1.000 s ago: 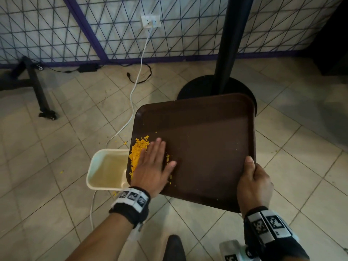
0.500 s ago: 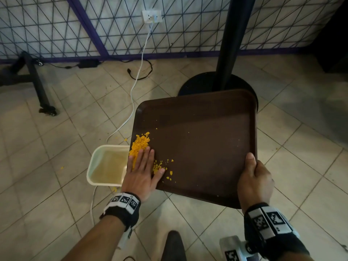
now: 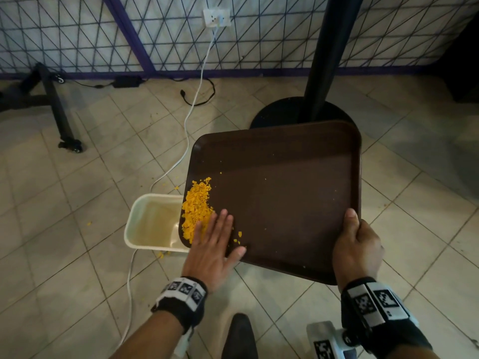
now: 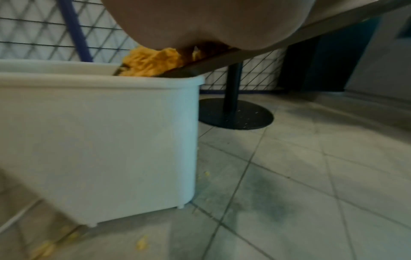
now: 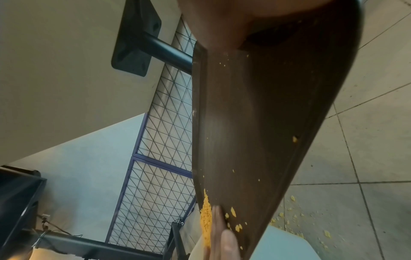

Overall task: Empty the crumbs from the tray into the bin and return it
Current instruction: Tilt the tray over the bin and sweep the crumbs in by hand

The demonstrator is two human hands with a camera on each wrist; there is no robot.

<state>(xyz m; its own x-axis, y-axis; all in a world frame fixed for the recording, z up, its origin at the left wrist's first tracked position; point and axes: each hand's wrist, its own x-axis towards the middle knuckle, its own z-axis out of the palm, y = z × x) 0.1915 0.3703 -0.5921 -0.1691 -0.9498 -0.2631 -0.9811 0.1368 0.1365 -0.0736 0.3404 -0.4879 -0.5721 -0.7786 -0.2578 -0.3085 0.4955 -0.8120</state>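
One brown tray (image 3: 285,198) held tilted, its low left edge overhanging the rim of the one white bin (image 3: 145,224) on the tiled floor. Right hand (image 3: 356,244) grips the tray's edge farthest from the bin, thumb on top, fingers curled under. Left hand (image 3: 212,244) lies flat and spread on the tray surface just inside the bin-side edge, fingers straight, holding nothing, pressing against one heap of orange crumbs (image 3: 197,208). Heap sits right at the edge above the bin; wrist view shows it piled at the lip, over the bin opening. A few stray crumbs dot the tray near the hand, too small to count; several more lie on the floor beside the bin. Judgement: the sweep is half done. To finish cleanly, keep the low edge well inside the bin's rim, steepen the tilt a little with the right hand, and push the heap outward with the flat fingers in one slow stroke; a fast flick would probably scatter more onto the floor. Gather the strays by the thumb afterwards.
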